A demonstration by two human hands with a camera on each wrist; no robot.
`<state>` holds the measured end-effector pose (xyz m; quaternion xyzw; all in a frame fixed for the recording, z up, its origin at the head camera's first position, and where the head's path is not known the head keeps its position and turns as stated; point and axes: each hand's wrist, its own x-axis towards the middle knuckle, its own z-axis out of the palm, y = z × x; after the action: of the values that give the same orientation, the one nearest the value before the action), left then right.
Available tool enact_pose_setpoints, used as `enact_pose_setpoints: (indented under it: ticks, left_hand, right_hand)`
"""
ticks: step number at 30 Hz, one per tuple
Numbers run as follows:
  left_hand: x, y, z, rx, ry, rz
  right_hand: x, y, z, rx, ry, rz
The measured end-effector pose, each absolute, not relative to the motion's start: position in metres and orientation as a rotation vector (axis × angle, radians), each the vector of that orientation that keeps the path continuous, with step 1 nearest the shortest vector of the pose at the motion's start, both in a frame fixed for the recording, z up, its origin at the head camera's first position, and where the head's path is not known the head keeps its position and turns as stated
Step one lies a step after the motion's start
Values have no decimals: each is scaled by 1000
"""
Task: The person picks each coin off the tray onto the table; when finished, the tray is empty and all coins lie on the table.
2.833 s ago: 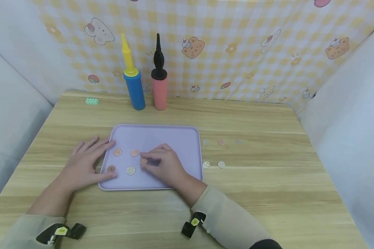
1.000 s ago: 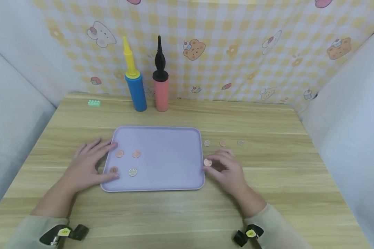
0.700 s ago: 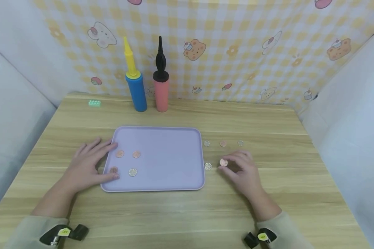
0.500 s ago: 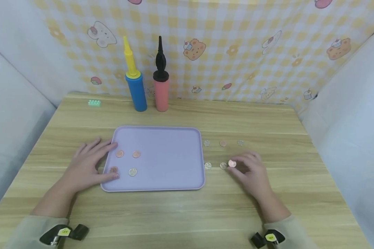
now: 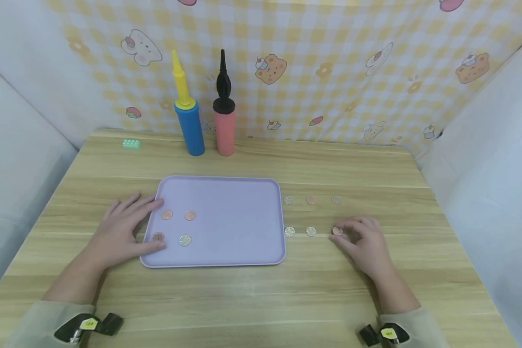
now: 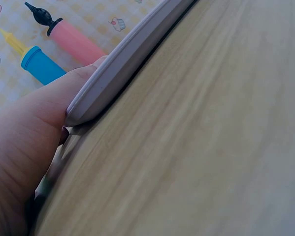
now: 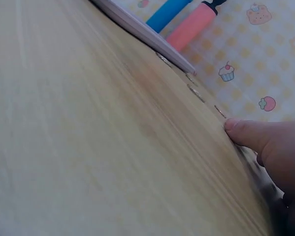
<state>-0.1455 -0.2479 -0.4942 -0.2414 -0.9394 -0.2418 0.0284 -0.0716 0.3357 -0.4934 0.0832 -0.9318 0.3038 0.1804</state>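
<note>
At the right of the table, my right hand (image 5: pixel 365 246) pinches a copper-coloured coin (image 5: pixel 337 231) between thumb and fingers, right down at the tabletop. It makes the right end of a row with two silvery coins (image 5: pixel 311 232). Behind that row lie two more silvery coins (image 5: pixel 335 199) and a copper one (image 5: pixel 311 200). My left hand (image 5: pixel 115 232) rests on the left edge of a lilac tray (image 5: pixel 230 222), thumb and fingers spread over its rim. On the tray are several coins: copper ones (image 5: pixel 190 215) and a silvery one (image 5: pixel 184 240). My thumb partly covers one copper coin.
A blue balloon pump (image 5: pixel 190 130) with a yellow nozzle and a pink pump (image 5: pixel 224 133) with a black nozzle stand at the back, near the patterned cloth (image 5: pixel 330 96). A small mint-green toy brick (image 5: pixel 131 143) lies at the back left.
My right hand carried the copper coin from the tray rightward past the two silvery front coins, then lowered it to the table at their right. My left hand stayed on the tray.
</note>
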Motion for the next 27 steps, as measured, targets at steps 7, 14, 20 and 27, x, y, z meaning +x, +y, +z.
enact_pose_setpoints:
  ticks: [7,14,20,27]
  left_hand:
    - [-146,-247,-496,-753,-2884,-759]
    - [-146,-246,-495,-755,-2878,-765]
    - [-145,-247,-494,-758,-2871,-767]
    - [-145,-247,-494,-766,-2866,-771]
  right_hand:
    - [-70,339,-489,200,-2674,807]
    - [-67,340,-485,208,-2683,793]
    - [-67,338,-486,267,-2638,858]
    - [-70,337,-492,263,-2594,836]
